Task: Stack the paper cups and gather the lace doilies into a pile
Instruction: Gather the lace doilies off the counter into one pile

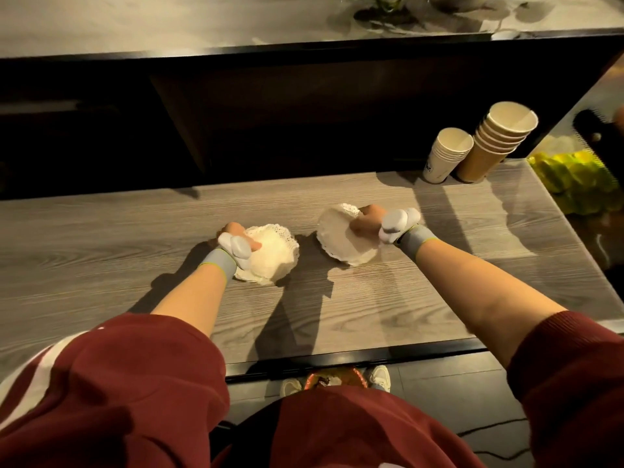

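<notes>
Two white lace doilies lie on the grey wooden counter (337,315). My left hand (236,243), in a fingerless white and grey glove, presses on the left doily pile (270,255) with its thumb on top. My right hand (381,221) pinches the far right edge of the right doily (337,239), which lifts and tilts off the counter. At the back right stand a stack of white paper cups (445,157) and a taller, leaning stack of brown paper cups (493,143), side by side and touching.
A dark recess and a higher shelf (202,25) rise behind the counter. A yellow-green bundle (577,180) lies past the counter's right edge. The near edge has a black rim (354,361); shoes and floor show below it.
</notes>
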